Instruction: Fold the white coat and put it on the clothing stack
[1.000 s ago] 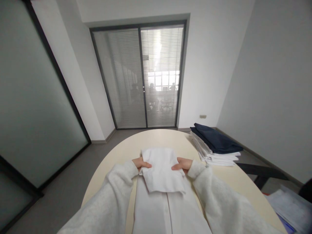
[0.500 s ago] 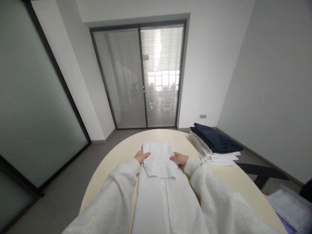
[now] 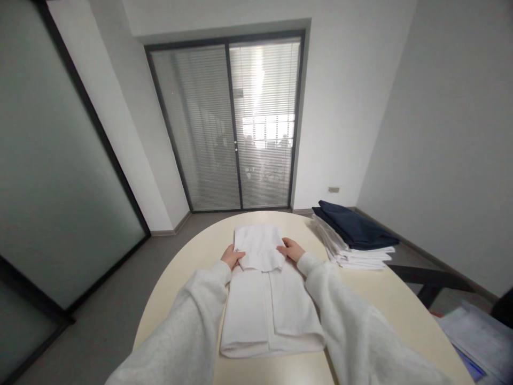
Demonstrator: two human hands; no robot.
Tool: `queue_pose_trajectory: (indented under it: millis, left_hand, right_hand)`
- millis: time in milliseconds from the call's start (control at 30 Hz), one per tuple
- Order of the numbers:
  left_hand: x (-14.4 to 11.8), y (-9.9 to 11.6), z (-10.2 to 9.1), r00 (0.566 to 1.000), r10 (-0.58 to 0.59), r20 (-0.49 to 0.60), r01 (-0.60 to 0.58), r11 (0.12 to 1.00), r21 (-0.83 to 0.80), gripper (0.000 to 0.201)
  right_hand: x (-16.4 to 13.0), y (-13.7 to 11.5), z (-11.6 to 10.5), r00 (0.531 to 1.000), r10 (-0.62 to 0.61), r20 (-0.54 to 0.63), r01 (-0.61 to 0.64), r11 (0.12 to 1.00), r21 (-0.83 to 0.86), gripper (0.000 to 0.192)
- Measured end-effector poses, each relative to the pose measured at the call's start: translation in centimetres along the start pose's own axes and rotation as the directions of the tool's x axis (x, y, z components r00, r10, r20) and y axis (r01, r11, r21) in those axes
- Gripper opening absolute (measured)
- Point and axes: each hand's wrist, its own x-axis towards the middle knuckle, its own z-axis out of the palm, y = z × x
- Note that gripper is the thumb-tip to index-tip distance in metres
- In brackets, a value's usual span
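Left hand: the left hand (image 3: 232,257) pinches the left edge of the folded-over flap of the white garment (image 3: 266,299).
Right hand: the right hand (image 3: 292,249) grips the flap's right edge.
Garment: lies flat mid-worktop (image 3: 380,299), far end folded back.
Far right: a stack of clothes (image 3: 352,235), dark cloth on top.

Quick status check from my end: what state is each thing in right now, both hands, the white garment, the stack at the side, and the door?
left hand: gripping the garment's left edge.
right hand: gripping its right edge.
white garment: flat on the table, sides folded in, far end doubled back toward the person.
stack of folded clothes: piled, dark piece on top, untouched.
sliding glass door: shut, blinds down.
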Motion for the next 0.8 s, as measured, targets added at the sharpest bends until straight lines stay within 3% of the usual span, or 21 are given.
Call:
queue_pose_trajectory:
  millis: [67, 167, 267, 500, 667, 800]
  left_hand:
    - [-0.4, 0.5, 0.0, 0.999, -0.017, 0.035, 0.018, 0.999, -0.035, 0.040]
    - [-1.2, 1.6, 0.4, 0.993, 0.004, 0.115, 0.012, 0.990, -0.139, 0.037]
    - [-1.7, 2.4, 0.7, 0.983, 0.033, 0.180, 0.012, 0.970, -0.242, 0.031]
    - [-2.7, 3.9, 0.7, 0.951, -0.093, 0.295, 0.150, 0.973, -0.176, 0.029]
    - [-5.3, 5.2, 0.1, 0.846, -0.145, 0.514, 0.211, 0.975, -0.074, 0.039]
    - [-6.5, 4.1, -1.0, 0.789, -0.298, 0.537, 0.318, 0.946, 0.059, 0.042]
  right_hand:
    - [-0.7, -1.1, -0.2, 0.994, 0.090, 0.056, -0.099, 0.977, 0.191, 0.023]
    - [-1.8, -2.7, -0.1, 0.980, 0.154, 0.123, -0.194, 0.869, 0.455, 0.015]
    - [-3.0, -3.2, 0.9, 0.966, 0.216, 0.141, -0.258, 0.799, 0.543, 0.013]
    - [-5.3, -1.2, 3.8, 0.966, 0.168, 0.194, -0.245, 0.832, 0.498, 0.036]
    - [-5.3, -1.2, 3.3, 0.967, 0.178, 0.184, -0.243, 0.863, 0.443, 0.037]
    - [-5.6, -1.2, 3.3, 0.975, 0.173, 0.139, -0.212, 0.913, 0.350, 0.027]
